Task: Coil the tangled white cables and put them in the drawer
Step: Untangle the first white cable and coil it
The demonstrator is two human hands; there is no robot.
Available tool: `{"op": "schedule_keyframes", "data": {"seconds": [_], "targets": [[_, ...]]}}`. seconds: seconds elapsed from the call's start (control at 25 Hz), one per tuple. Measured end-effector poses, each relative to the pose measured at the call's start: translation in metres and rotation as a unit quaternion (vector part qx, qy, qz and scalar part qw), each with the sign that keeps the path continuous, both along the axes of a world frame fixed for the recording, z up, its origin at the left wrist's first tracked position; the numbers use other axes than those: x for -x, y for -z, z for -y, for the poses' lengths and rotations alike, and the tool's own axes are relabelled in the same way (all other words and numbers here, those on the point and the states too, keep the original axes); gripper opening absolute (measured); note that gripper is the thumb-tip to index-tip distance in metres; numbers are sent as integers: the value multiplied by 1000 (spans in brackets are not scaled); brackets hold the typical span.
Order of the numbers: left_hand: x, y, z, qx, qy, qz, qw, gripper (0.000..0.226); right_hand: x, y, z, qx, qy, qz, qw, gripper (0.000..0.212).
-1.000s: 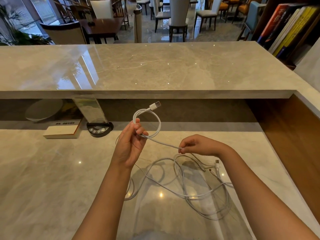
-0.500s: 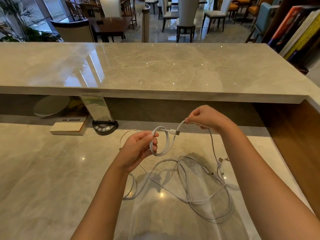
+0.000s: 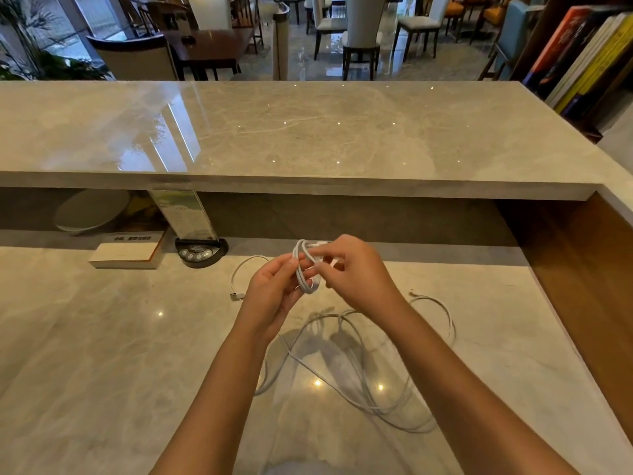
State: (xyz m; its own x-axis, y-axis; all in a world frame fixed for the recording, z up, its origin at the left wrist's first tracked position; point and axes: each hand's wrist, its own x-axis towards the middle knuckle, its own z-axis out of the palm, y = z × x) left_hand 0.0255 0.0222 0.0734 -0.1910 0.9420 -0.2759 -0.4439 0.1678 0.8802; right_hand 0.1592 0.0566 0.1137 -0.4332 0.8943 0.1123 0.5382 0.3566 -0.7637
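White cable coil [image 3: 306, 269]: small loop held above the bench [image 3: 102, 354], gripped between thumb and curled fingers of the left hand [image 3: 274, 289]. Right hand [image 3: 352, 269] pinches a strand at the coil's right edge. Loose cables [image 3: 359, 365]: tangled on the bench beneath both wrists.

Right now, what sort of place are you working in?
Probably the staff side of a reception desk in a hotel lobby or restaurant. A raised marble counter fronts the lower desk; dining chairs and tables fill the hall beyond, and a bookshelf stands at right.
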Motion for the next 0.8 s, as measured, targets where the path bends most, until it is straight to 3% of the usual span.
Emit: {"op": "schedule_keyframes", "data": {"seconds": [0.12,0.24,0.48,0.6,0.72,0.8], "targets": [[-6,1,0,-15,5,68,998,22,3,28,11,-73,43,-48,995,25],[-7,2,0,-20,16,136,990,25,2,46,18,-174,50,-18,983,28],[-7,6,-2,-18,-6,167,986,24,-11,58,20,-195,-7,52,979,48],[2,8,-6,-31,-36,208,977,23,-30,70,20,-221,-3,24,975,24],[-1,10,-2,-54,-4,222,974,21,-44,75,15,-239,61,126,961,6],[-7,12,1,-59,21,250,966,23,-47,69,14,-122,120,151,974,5]]}}
